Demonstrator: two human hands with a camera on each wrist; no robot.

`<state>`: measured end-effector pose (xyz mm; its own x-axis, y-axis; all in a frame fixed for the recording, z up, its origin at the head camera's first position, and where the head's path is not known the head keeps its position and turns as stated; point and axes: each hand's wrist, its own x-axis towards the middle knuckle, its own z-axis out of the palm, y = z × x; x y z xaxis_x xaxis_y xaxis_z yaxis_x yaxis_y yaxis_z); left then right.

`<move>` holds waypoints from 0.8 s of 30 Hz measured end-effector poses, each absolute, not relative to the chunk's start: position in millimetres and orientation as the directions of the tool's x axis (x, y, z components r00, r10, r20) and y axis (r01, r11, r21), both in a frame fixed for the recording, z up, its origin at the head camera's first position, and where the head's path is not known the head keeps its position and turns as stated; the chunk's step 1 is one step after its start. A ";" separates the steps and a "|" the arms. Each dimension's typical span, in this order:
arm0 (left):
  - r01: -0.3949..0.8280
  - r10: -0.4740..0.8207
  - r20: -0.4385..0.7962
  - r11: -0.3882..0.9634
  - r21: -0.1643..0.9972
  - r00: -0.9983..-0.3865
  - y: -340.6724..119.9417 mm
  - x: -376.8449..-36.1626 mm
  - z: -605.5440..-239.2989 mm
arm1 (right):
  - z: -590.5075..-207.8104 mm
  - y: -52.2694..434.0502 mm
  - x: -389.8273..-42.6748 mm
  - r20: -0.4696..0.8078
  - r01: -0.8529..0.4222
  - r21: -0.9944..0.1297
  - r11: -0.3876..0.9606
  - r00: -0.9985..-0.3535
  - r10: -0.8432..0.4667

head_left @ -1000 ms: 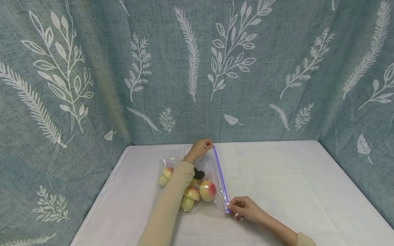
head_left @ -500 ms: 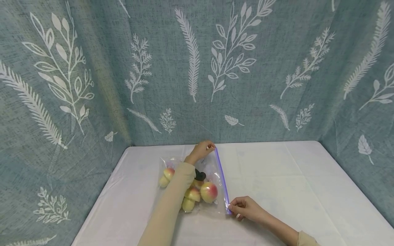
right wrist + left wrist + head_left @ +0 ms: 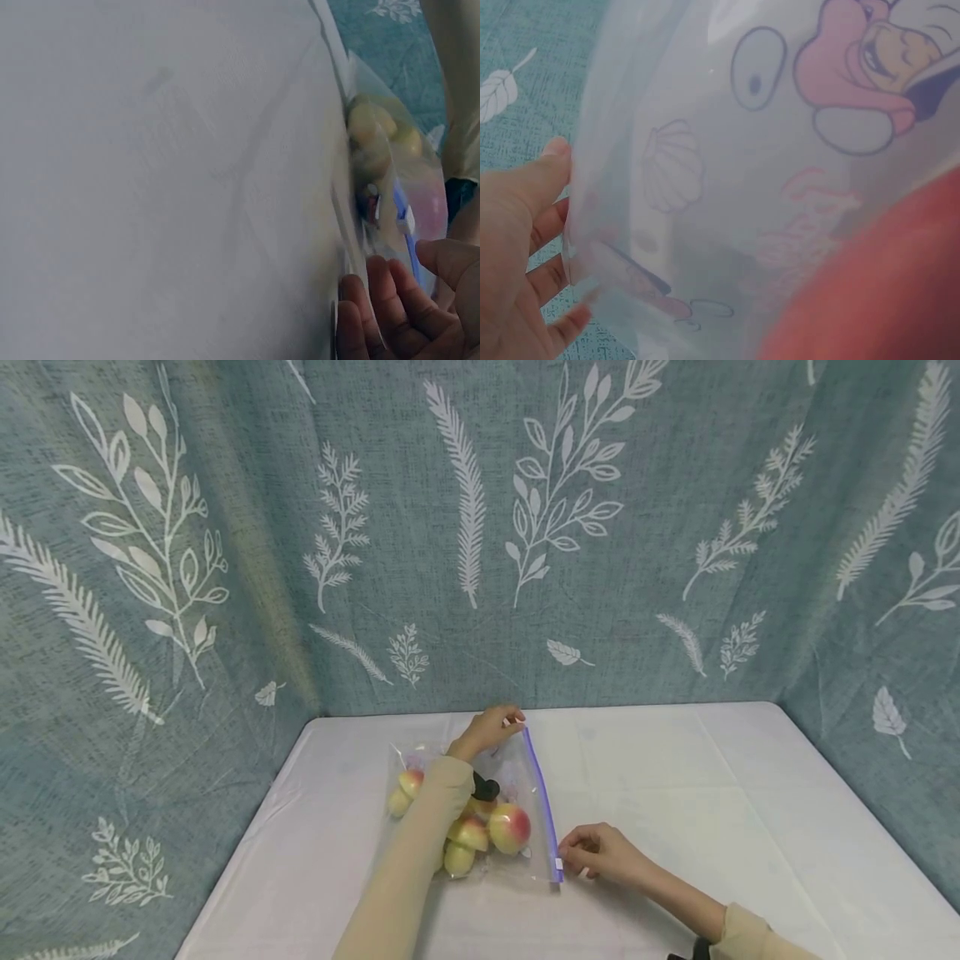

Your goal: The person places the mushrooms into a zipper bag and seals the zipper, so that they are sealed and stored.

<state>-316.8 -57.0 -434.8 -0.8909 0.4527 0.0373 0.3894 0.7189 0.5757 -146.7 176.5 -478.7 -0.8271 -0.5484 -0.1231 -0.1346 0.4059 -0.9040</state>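
Note:
A clear zip bag (image 3: 517,772) with a purple zip strip (image 3: 543,797) lies on the table, its mouth to the right. Inside it are a round red-and-yellow fruit (image 3: 509,828) and yellow mushroom-shaped pieces (image 3: 459,846). My left hand (image 3: 491,727) pinches the far corner of the mouth; in the left wrist view its thumb and fingers lie along the edge of the printed film (image 3: 675,169). Beside the near corner, my right hand (image 3: 603,853) has its fingers loosely bent, holding nothing. The white slider (image 3: 406,221) sits at the strip's near end. My left forearm hides part of the bag.
A white cloth covers the table (image 3: 675,793). Blue-green leaf-patterned curtains (image 3: 480,527) stand behind it and on both sides. The left sleeve (image 3: 408,868) crosses over the bag.
My right hand has let go of the slider and lifted slightly away from the bag's near corner. The left hand keeps its pinch, and the bag has shifted a little to the right.

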 end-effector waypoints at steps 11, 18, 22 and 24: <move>0.361 0.428 0.009 0.751 0.552 -0.904 -63.6 -316.8 -431.2 | -475.3 180.2 -163.5 -0.028 -0.236 -0.858 0.457 -0.866 -0.500; 0.357 0.418 0.007 0.766 0.535 -0.908 -67.7 -317.7 -430.7 | -478.0 182.4 -174.0 -0.008 -0.254 -0.837 0.484 -0.879 -0.477; 0.349 0.410 0.004 0.771 0.532 -0.912 -71.3 -318.4 -432.2 | -478.4 183.7 -179.5 -0.002 -0.250 -0.826 0.506 -0.896 -0.445; 0.342 0.404 -0.003 0.777 0.528 -0.915 -73.1 -318.4 -432.3 | -479.1 184.5 -182.1 0.013 -0.260 -0.816 0.516 -0.901 -0.433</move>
<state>-318.4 -73.1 -432.3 -0.9146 0.4043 -0.0026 0.3420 0.7770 0.5284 -182.1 184.5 -479.1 -0.9013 -0.4330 0.0134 -0.2601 0.5162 -0.8160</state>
